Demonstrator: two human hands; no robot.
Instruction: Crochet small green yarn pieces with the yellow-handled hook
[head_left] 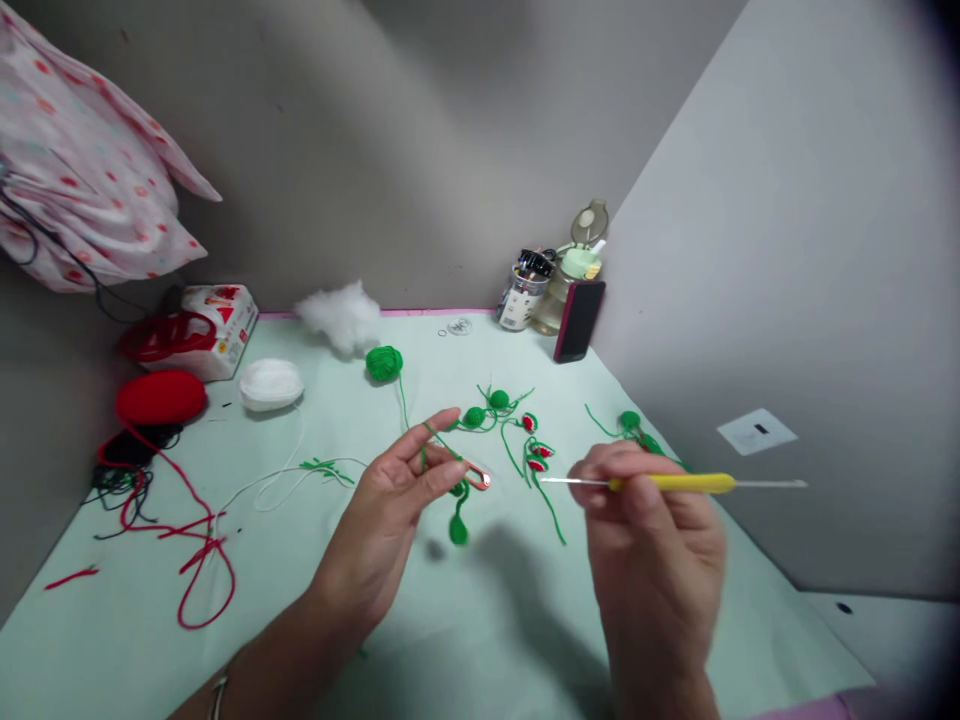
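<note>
Green yarn is looped over the raised index finger of my left hand [401, 495], whose thumb and fingers pinch a small green crochet piece [458, 528] that hangs below them. An orange stitch marker [478, 476] sticks out at the fingertips. My right hand [656, 560] is closed around the yellow handle of a crochet hook [694, 484]; its thin metal tip points left, apart from the yarn. A strand leads from the green yarn ball [384, 364] down toward my left hand. Small green balls [499, 400] and red-and-green pieces [540, 451] lie beyond my hands.
At the left lie red yarn [160, 398], white yarn [271, 385], dark tangled yarn and a box [219, 330]. White stuffing [342, 318] rests at the back. A pen holder [520, 298], a jar and a leaning phone [580, 321] stand at the back right, by the wall.
</note>
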